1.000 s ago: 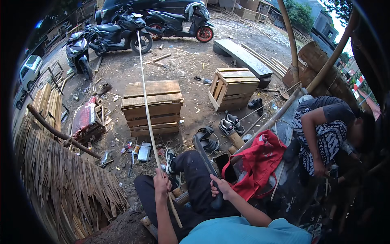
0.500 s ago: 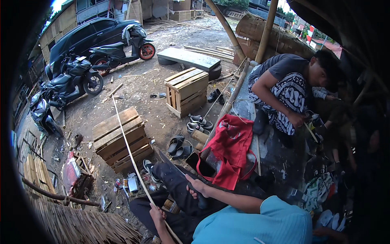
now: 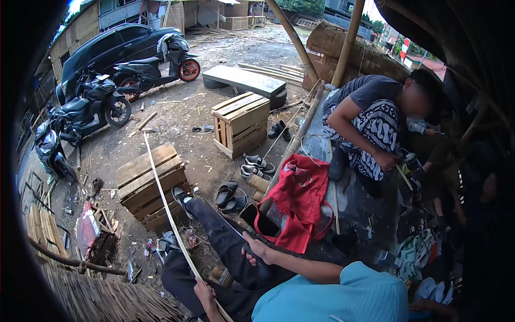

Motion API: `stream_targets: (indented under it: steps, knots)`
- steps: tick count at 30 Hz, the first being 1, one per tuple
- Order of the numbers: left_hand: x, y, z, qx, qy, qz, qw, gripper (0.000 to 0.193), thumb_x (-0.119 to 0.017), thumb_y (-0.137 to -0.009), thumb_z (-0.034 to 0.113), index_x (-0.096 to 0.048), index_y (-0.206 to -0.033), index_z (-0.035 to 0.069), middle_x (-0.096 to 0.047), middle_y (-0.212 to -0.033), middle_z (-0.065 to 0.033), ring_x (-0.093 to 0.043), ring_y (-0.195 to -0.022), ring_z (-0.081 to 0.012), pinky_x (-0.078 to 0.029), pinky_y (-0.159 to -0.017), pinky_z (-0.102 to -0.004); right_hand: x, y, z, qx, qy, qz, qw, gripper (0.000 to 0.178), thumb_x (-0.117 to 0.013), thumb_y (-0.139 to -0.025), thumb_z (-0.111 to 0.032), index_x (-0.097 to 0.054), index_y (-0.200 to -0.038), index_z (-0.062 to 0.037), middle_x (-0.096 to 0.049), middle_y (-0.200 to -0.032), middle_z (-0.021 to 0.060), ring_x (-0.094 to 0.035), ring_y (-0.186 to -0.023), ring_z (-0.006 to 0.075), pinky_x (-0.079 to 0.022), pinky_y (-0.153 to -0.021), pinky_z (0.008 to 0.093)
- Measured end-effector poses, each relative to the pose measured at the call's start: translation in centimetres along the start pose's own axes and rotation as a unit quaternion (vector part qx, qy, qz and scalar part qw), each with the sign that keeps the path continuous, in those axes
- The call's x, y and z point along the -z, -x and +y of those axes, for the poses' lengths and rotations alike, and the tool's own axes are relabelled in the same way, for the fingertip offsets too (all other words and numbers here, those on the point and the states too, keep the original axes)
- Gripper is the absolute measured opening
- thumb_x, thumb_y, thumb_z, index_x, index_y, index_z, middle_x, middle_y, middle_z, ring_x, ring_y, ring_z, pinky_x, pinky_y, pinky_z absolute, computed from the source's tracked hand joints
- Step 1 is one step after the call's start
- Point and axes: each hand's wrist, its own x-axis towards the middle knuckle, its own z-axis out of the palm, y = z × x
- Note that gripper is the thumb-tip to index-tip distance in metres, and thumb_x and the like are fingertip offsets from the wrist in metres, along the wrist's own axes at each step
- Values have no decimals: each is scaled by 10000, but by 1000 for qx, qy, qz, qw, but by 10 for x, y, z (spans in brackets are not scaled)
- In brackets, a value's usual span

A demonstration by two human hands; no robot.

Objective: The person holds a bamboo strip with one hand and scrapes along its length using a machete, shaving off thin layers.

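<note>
A long, pale bamboo strip (image 3: 167,206) slants from the ground beyond a crate down to my lap. My left hand (image 3: 205,295) is closed around its near part, beside my thigh. In my right hand (image 3: 257,250), above my other leg, is a machete (image 3: 263,269) gripped by its dark handle. Its blade points away along my trouser leg, nearly edge-on and hard to make out. The blade and the strip are apart.
Wooden crates (image 3: 150,180) (image 3: 242,121) stand ahead, with shoes (image 3: 256,166) nearby. A red apron-like cloth (image 3: 300,196) lies right of my hands. Another person (image 3: 365,115) crouches at right, holding a thin strip. Motorbikes (image 3: 155,70) and a dark car (image 3: 115,48) are farther off.
My leg under the machete has stretched forward, its foot now near the closer crate. The machete's blade has turned from showing its flat side to nearly edge-on. Both hands keep their holds.
</note>
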Motion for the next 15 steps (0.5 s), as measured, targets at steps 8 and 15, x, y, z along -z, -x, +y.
stream_targets:
  steps: [8, 15]
  knots:
    - [20, 47, 20, -15, 36, 6, 999, 496, -304, -967, 488, -365, -681, 87, -286, -422, 9, -309, -263, -111, -260, -240, -244, -44, 14, -35, 258, 319, -71, 909, 592, -360, -928, -555, -529, -765, -12, -457, -505, 58, -485, -437, 137, -398, -423, 304]
    - [20, 87, 61, -27, 140, -78, 987, 458, -346, -966, 460, -421, -735, 71, -309, -452, 17, -282, -284, -90, -231, -242, -225, -76, 12, -31, 513, 577, -121, 625, 490, -492, -846, -526, -555, -796, -42, -525, -548, 148, -560, -567, 359, -432, -525, 427]
